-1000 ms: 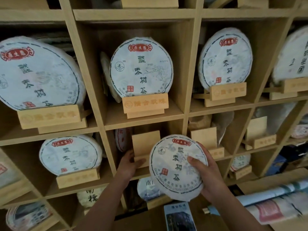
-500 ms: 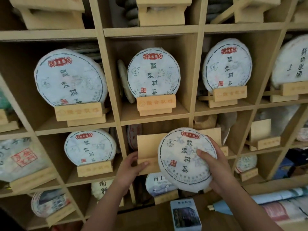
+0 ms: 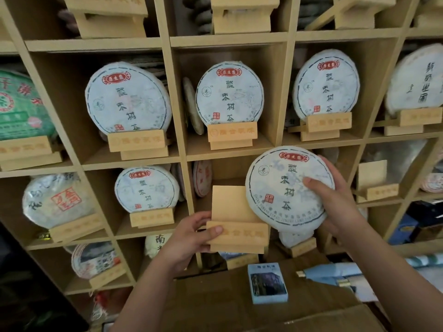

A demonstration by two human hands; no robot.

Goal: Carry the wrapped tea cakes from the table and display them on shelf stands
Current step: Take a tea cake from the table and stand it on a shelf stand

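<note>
We see both forearms reaching up and forward from the bottom of the view toward the wooden shelf [image 3: 182, 149]. The right hand [image 3: 335, 202] holds a wrapped tea cake [image 3: 282, 188] upright, printed face toward us: the thumb lies across the front of the paper and the fingers curl round its right rim. The left hand [image 3: 194, 236] grips an empty wooden stand [image 3: 236, 221] by its left end, thumb pressed on the engraved front bar, fingers wrapped behind it.

The cake's lower left edge overlaps the stand's upright back board, though we cannot tell whether it touches the board or hangs just in front of it. Both are held at the mouth of the middle compartment, second row from the top of those fully in view (the one with a red-printed cake [image 3: 202, 180] leaning at its left wall). That compartment appears to offer open room behind the stand.

Around it, the cubbies are filled: displayed cakes [image 3: 229, 94] sit on stands above, upper left and left. To the right, another bare stand [image 3: 376, 183] waits in its own cubby. Below the hands, a small blue box [image 3: 267, 282] lies on the brown desk [image 3: 215, 307], near the shelf's foot.
</note>
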